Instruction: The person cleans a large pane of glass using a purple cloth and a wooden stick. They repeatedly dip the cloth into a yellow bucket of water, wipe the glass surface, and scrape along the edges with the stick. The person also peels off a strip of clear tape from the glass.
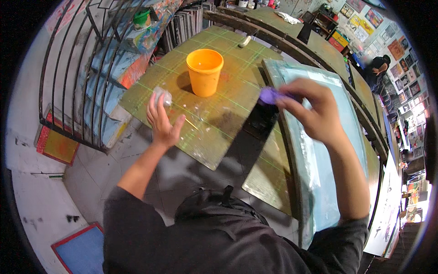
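Note:
My left hand (163, 125) is at the left edge of a green table (212, 116) marked with grid lines. Its fingers touch a small translucent, whitish object (165, 97), perhaps crumpled plastic; whether they grip it is unclear. A thin yellow stick (191, 123) lies beside the thumb. My right hand (313, 111) is raised over the left edge of a screen-printing frame (328, 144) with pale teal mesh. Thumb and fingers pinch a purple object (268, 95), too blurred to identify. Between and beyond my hands stands an orange plastic bucket (205, 80).
A small pale object (245, 41) lies at the table's far edge. Black metal bars (73, 78) stand on the left, near a green bucket (141, 20). Long rails (291, 46) and more tables run beyond. Another person (378, 70) is at the far right.

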Action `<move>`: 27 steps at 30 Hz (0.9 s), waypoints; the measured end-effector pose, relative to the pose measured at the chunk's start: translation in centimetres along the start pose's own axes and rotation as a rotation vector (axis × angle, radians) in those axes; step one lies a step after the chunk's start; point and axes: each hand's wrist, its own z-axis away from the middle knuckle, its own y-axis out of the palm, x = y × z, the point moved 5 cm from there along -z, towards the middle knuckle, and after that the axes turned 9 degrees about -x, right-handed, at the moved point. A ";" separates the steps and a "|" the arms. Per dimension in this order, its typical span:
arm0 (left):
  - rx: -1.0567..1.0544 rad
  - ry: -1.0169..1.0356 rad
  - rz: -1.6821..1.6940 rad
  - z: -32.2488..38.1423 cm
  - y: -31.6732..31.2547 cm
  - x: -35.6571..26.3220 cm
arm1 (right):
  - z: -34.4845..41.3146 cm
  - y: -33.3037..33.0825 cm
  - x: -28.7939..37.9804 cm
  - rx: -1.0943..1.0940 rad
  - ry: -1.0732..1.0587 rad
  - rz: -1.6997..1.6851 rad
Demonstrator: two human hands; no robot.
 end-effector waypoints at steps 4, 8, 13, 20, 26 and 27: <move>-0.043 -0.072 0.117 0.2 -0.1 1.1 | -10.5 9.2 -2.1 0.097 -0.080 0.243; -0.008 -0.060 0.136 0.1 -0.5 1.1 | -15.5 16.4 -5.4 0.433 0.059 0.522; -0.027 -0.127 0.211 0.2 -0.5 0.8 | -16.1 20.8 -6.8 0.730 0.056 0.715; 0.057 -0.112 0.164 -0.4 -0.5 0.9 | -17.3 17.7 -5.6 0.589 0.023 0.586; 0.083 -0.107 0.178 -0.1 -0.2 1.4 | -16.9 12.3 -1.9 0.200 -0.103 0.359; 0.083 -0.105 0.181 -0.1 -0.2 1.5 | -16.5 11.9 -1.6 0.125 -0.091 0.321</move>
